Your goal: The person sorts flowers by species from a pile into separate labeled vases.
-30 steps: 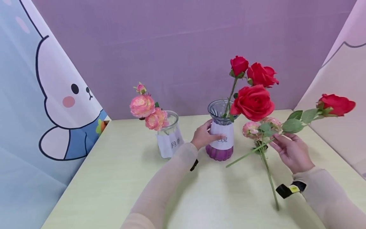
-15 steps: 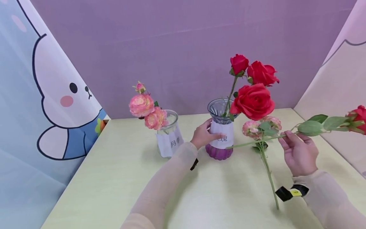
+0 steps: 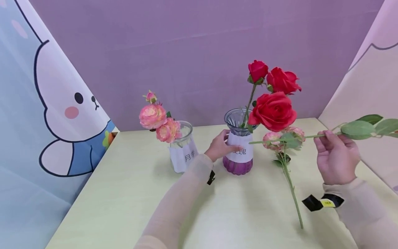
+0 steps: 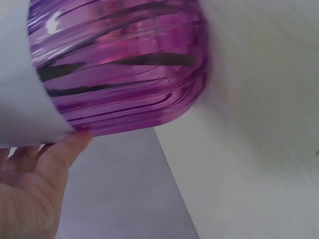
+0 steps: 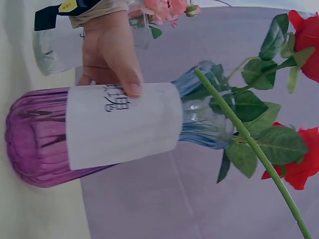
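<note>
My left hand (image 3: 221, 148) grips a purple glass vase (image 3: 238, 162) by its white paper label; in the left wrist view its ribbed base (image 4: 119, 64) fills the frame. The vase holds three red roses (image 3: 273, 110). My right hand (image 3: 330, 142) pinches the green stem (image 3: 280, 140) of another rose and holds it level, to the right of the vase. The cut end points at the vase neck and the bloom is out of frame on the right. In the right wrist view that stem (image 5: 249, 139) crosses just beyond the vase mouth (image 5: 204, 109).
A clear glass vase (image 3: 184, 150) with pink flowers (image 3: 154, 116) stands left of the purple one. Another pink flower stem (image 3: 290, 188) lies on the pale yellow table (image 3: 124, 193) under my right hand. Purple and cartoon backdrop panels close in three sides.
My right hand has raised the red rose and drawn it to the right, so its bloom has left the frame and the stem now lies level. The left hand has stayed on the vase.
</note>
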A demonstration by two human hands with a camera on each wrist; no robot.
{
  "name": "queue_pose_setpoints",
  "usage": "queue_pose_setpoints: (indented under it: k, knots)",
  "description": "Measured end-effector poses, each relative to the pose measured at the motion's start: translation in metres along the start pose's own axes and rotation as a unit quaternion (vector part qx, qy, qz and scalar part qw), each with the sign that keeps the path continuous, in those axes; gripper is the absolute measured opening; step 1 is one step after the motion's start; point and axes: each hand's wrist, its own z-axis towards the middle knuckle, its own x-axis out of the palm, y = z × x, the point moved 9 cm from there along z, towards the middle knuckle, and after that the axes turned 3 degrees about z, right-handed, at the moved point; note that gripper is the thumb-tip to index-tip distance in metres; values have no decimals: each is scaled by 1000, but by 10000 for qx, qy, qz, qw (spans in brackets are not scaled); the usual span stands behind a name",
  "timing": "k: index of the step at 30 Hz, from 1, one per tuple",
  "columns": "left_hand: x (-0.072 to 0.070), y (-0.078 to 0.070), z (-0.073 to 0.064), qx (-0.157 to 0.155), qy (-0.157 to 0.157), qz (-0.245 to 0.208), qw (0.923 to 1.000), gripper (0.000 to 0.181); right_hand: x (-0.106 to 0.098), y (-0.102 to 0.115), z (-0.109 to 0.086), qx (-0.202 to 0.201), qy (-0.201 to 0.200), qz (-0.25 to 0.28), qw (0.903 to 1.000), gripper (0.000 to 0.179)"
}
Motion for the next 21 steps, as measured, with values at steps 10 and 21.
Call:
queue_pose_setpoints:
  k: [10,21]
  knots:
    - [2,-3,-1,-222,157,-58,9996,73,33,26,9,-709,-201,57,9973,35]
    - [0,-2,1,-230,201,-109,9995,71,62,18,14,-939,-147,53,9955,35]
